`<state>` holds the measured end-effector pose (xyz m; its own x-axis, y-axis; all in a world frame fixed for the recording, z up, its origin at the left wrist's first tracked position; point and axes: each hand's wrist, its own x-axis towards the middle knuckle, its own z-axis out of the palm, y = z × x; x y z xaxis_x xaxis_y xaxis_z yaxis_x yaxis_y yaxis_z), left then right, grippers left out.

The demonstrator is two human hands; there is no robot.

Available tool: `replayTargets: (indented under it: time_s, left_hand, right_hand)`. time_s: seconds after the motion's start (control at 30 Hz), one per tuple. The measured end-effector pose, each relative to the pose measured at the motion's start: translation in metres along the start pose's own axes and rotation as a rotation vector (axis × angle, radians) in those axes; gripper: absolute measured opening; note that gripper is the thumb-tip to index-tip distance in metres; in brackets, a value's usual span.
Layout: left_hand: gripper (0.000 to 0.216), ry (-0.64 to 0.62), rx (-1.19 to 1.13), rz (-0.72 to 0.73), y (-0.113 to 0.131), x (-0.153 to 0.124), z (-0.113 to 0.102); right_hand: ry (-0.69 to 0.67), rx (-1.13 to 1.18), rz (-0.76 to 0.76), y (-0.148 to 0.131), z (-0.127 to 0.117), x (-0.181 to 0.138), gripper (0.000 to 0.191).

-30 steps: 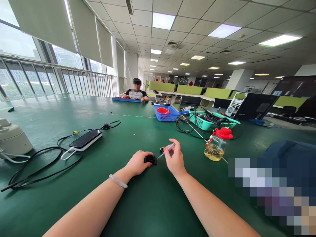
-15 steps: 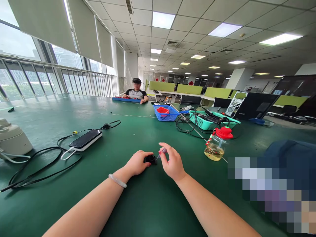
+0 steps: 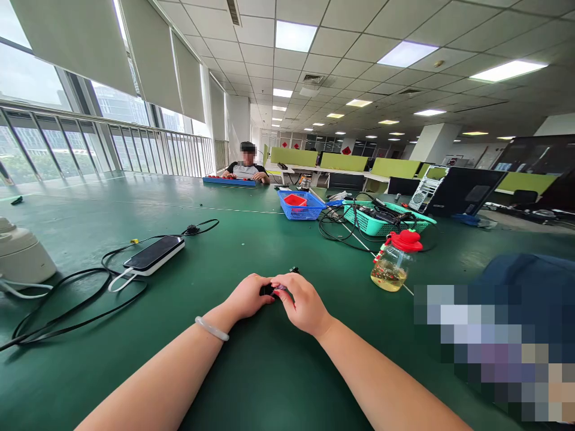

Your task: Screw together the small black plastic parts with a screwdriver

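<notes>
My left hand [image 3: 248, 295], with a pale bangle at the wrist, is closed on a small black part [image 3: 266, 290] resting low at the table's middle. Fingers hide most of that part, so its kind is unclear. Right beside it, my right hand [image 3: 302, 302] pinches a small screwdriver with a purple, see-through handle [image 3: 280, 287]. The fingertips of both hands nearly meet over the black part, and the screwdriver's tip is hidden. Just beyond my right knuckles a small black piece [image 3: 293, 270] shows; whether it joins the held part I cannot tell.
On the green table [image 3: 233, 371] lie a power bank [image 3: 155, 252] with cables at left, a bottle with a red lid [image 3: 395, 263] at right, and a blue basket [image 3: 302, 209] and a teal basket [image 3: 372, 224] farther back. A person [image 3: 246, 164] sits at the far end.
My right hand has moved left, bringing the screwdriver over the black part; its fingers now cover more of it. My left hand stays in place. The far person's hand has drawn in toward the blue tray.
</notes>
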<state>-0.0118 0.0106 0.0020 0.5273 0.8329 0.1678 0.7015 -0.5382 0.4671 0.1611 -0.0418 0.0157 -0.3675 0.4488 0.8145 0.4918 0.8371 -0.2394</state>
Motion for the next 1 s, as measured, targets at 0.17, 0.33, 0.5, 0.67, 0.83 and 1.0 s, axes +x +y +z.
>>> replayTargets:
  time_s: [0.17,0.33,0.5,0.67,0.83,1.0]
  left_hand:
    - [0.028,-0.001,-0.006,0.036,0.002,-0.001,-0.001]
    - [0.039,-0.03,-0.023,0.077,0.002,-0.002,-0.003]
    - [0.052,-0.025,0.002,0.018,-0.002,-0.002,-0.001]
    - [0.053,-0.025,-0.005,0.047,-0.002,-0.001,0.001]
    - [0.049,-0.015,-0.022,0.071,0.001,-0.002,0.0]
    - [0.046,0.071,-0.046,0.143,0.007,-0.004,-0.001]
  right_hand:
    - [-0.009,0.012,0.058,0.001,0.001,-0.001,0.025]
    - [0.095,0.062,0.355,0.006,0.003,-0.004,0.03]
    - [0.33,0.057,0.422,0.012,0.0,-0.006,0.027]
    - [0.244,0.029,0.396,0.016,0.002,-0.008,0.029]
    - [0.138,0.059,0.41,0.023,0.005,-0.009,0.027]
    - [0.288,0.214,0.56,0.036,0.003,-0.009,0.024]
